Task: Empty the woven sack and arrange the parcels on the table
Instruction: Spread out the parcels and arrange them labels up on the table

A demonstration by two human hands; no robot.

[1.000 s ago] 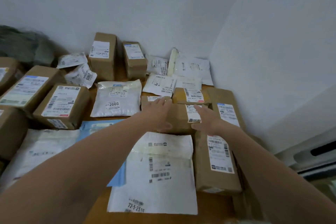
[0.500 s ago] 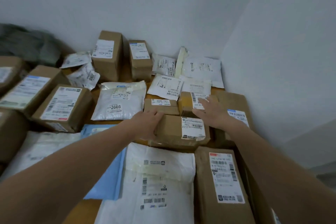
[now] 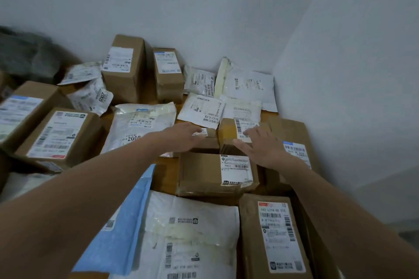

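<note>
Many parcels cover the wooden table (image 3: 165, 176). My left hand (image 3: 181, 136) lies flat, fingers apart, on a small brown box (image 3: 210, 144) at mid-table. My right hand (image 3: 256, 147) rests with spread fingers on a second small brown box (image 3: 226, 130) with a barcode label, right beside the first. Just in front of both sits a medium brown box (image 3: 199, 172) with a white label. A crumpled grey-green bundle (image 3: 25, 56), perhaps the sack, lies blurred at the far left against the wall.
A white mailer (image 3: 192, 222), a blue mailer (image 3: 122, 233) and a long brown box (image 3: 251, 244) lie nearest me. Brown boxes (image 3: 68, 140) fill the left. Two upright boxes (image 3: 129, 75) and several white mailers (image 3: 247, 84) line the back corner. The wall runs close along the right.
My left hand has moved from the medium box's left side up onto the small box behind it. My right hand stays on the neighbouring small box. The view has shifted slightly forward.
</note>
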